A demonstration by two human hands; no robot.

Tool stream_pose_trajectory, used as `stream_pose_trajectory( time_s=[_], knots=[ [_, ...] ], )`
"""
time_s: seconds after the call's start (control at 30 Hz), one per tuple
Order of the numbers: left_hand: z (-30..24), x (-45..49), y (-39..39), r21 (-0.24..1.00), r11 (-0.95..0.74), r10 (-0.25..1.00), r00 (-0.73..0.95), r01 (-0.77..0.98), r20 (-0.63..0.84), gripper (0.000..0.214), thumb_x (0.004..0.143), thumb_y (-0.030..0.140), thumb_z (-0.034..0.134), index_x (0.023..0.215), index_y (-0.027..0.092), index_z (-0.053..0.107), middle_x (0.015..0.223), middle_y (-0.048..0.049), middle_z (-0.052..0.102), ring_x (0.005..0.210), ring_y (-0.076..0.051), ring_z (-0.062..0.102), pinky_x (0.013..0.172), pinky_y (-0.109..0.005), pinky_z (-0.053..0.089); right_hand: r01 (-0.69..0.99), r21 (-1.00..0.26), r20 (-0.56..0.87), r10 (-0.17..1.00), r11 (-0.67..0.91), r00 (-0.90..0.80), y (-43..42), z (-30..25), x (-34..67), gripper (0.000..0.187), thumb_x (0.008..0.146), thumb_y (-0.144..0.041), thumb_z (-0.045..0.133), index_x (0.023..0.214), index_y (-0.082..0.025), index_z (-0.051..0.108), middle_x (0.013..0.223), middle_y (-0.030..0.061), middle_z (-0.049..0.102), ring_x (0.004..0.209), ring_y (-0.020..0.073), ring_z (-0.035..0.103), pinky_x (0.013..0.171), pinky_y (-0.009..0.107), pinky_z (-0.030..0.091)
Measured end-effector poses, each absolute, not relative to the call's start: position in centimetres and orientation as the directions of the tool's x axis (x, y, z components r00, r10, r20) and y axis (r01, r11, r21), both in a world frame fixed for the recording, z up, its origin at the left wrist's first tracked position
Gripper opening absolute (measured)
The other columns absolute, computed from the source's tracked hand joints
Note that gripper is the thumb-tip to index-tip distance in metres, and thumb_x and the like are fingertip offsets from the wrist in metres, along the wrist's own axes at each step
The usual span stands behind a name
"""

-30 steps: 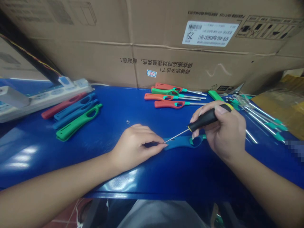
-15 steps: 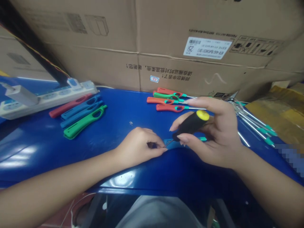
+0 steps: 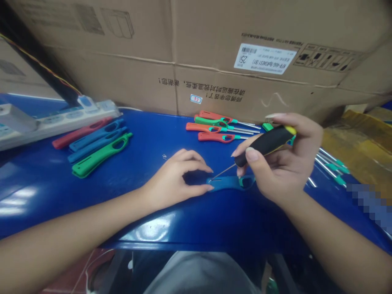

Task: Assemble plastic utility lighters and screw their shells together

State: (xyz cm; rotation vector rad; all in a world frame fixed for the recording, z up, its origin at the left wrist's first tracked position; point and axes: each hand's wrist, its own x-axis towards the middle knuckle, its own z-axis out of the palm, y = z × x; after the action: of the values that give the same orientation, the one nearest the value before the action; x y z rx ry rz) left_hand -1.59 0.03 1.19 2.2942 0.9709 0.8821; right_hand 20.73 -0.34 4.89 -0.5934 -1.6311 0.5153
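My right hand [image 3: 281,163] grips a black screwdriver [image 3: 265,145] with a yellow cap, its thin shaft slanting down-left so the tip meets the end of a blue lighter handle [image 3: 228,182] lying on the blue table [image 3: 159,134]. My left hand [image 3: 177,181] rests on the table, thumb and forefinger pinching that same end of the blue handle. The handle has a teal trigger under my right fingers.
Red, blue and green handle shells [image 3: 98,147] lie at left beside a white power strip [image 3: 61,120]. Assembled orange and green lighters [image 3: 219,126] lie at the back, more metal-tubed ones [image 3: 332,165] at right. Cardboard boxes [image 3: 214,53] wall the rear.
The screwdriver swung from upright over the handle's end back to a slant with its tip on it. My left fingers spread wider around the end.
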Motion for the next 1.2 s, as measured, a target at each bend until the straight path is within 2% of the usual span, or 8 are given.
stream_pose_trajectory(
  time_s=[0.27,0.5,0.63,0.7,0.87,1.0,1.13,1.2],
  knots=[
    [0.9,-1.4,0.1,0.736,-0.587,0.765,0.527,0.337,0.370,0.007,0.088,0.028,0.078,0.093,0.026,0.082,0.117,-0.0042,0.066,0.107,-0.019,0.061,0.098,-0.036,0.049,0.072,-0.731,0.676,0.734,0.679,-0.060,-1.0,5.3,20.6,0.039,0.091,-0.017,0.070,0.121,-0.033,0.051,0.084,-0.0030,0.071,0.056,0.0141,0.067,0.040,0.027,0.057],
    [0.8,-1.2,-0.1,0.766,-0.570,0.771,0.517,0.297,0.373,0.007,0.087,0.024,0.079,0.091,0.026,0.083,0.117,-0.0054,0.067,0.104,-0.019,0.061,0.094,-0.036,0.051,0.075,-0.721,0.684,0.725,0.689,-0.088,-1.2,4.9,20.7,0.040,0.091,-0.020,0.071,0.122,-0.035,0.050,0.087,-0.0028,0.070,0.060,0.0149,0.068,0.039,0.027,0.056],
    [0.5,-1.0,-0.2,0.790,-0.537,0.784,0.520,0.295,0.339,0.005,0.087,0.025,0.079,0.089,0.025,0.083,0.117,-0.0062,0.068,0.109,-0.021,0.063,0.098,-0.039,0.051,0.058,-0.713,0.689,0.714,0.698,-0.127,-1.1,4.6,20.8,0.050,0.086,-0.017,0.077,0.125,-0.038,0.054,0.090,-0.0020,0.068,0.072,0.0185,0.073,0.044,0.029,0.059],
    [0.3,-0.9,-0.1,0.776,-0.546,0.777,0.538,0.316,0.327,0.011,0.084,0.028,0.081,0.094,0.024,0.081,0.120,-0.0066,0.067,0.113,-0.023,0.062,0.104,-0.042,0.049,0.078,-0.714,0.683,0.717,0.696,-0.143,-1.1,4.5,20.9,0.053,0.084,-0.016,0.078,0.126,-0.039,0.055,0.090,-0.0019,0.068,0.076,0.0194,0.074,0.049,0.031,0.061],
    [-0.1,-0.9,0.1,0.683,-0.616,0.718,0.638,0.393,0.280,0.047,0.080,0.036,0.086,0.122,0.024,0.070,0.129,-0.0071,0.068,0.122,-0.025,0.059,0.110,-0.045,0.045,0.130,-0.670,0.710,0.682,0.731,-0.175,-0.7,4.3,21.3,0.048,0.087,-0.015,0.074,0.126,-0.035,0.056,0.094,-0.0009,0.069,0.068,0.0154,0.068,0.048,0.028,0.057],
    [-0.3,-0.9,0.2,0.652,-0.639,0.694,0.671,0.409,0.259,0.046,0.085,0.032,0.080,0.128,0.023,0.066,0.125,-0.0065,0.072,0.117,-0.025,0.061,0.106,-0.044,0.047,0.170,-0.628,0.728,0.651,0.759,-0.217,-0.3,4.0,21.4,0.049,0.085,-0.016,0.075,0.127,-0.034,0.056,0.102,0.0013,0.070,0.070,0.0162,0.069,0.048,0.029,0.059],
    [-0.4,-0.9,0.2,0.616,-0.651,0.690,0.684,0.444,0.236,0.044,0.090,0.030,0.074,0.132,0.023,0.064,0.124,-0.0068,0.072,0.118,-0.026,0.060,0.105,-0.045,0.046,0.173,-0.606,0.734,0.629,0.777,-0.256,-0.2,3.8,21.5,0.056,0.082,-0.012,0.076,0.130,-0.033,0.056,0.091,-0.0001,0.068,0.076,0.0187,0.071,0.054,0.031,0.063],
    [-0.4,-0.9,0.1,0.601,-0.661,0.684,0.690,0.449,0.237,0.043,0.091,0.031,0.073,0.133,0.024,0.063,0.125,-0.0070,0.072,0.118,-0.026,0.060,0.105,-0.046,0.045,0.177,-0.609,0.727,0.633,0.773,-0.264,-0.2,3.9,21.6,0.057,0.082,-0.010,0.075,0.131,-0.033,0.056,0.096,0.0009,0.068,0.080,0.0186,0.072,0.055,0.030,0.063]
  ],
)
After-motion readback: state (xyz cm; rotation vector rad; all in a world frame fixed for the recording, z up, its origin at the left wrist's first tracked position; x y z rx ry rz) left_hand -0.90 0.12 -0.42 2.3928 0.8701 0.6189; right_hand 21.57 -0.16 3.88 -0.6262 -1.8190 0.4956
